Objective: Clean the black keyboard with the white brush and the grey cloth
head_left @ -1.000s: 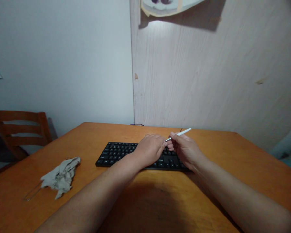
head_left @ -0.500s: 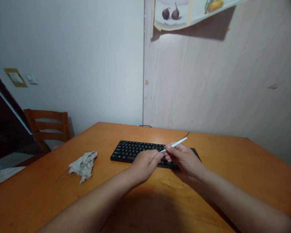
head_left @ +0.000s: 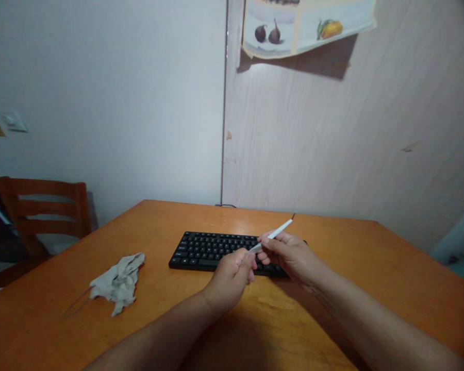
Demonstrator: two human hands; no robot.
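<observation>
A slim white stick (head_left: 281,228), perhaps a pen-shaped tool, slants up to the right between my two hands. Thumb and fingers of my left hand (head_left: 234,273) pinch its lower end. My right hand (head_left: 288,251) is closed around the middle, and the far end juts out past the fingers. Both hands are held over the near right part of a black keyboard (head_left: 201,251), hiding some of its keys. Whether the left hand's fingers cover a tip or a cap, I cannot tell.
On the wooden table (head_left: 325,319), a crumpled grey cloth (head_left: 118,283) with a loose string lies left of the keyboard. A wooden chair (head_left: 46,208) stands beyond the left edge. Behind the table is a wall with fruit pictures (head_left: 272,49).
The view has turned slightly right, so the cloth and chair appear farther left. More of the stick's lower part shows between my hands; both still grip it.
</observation>
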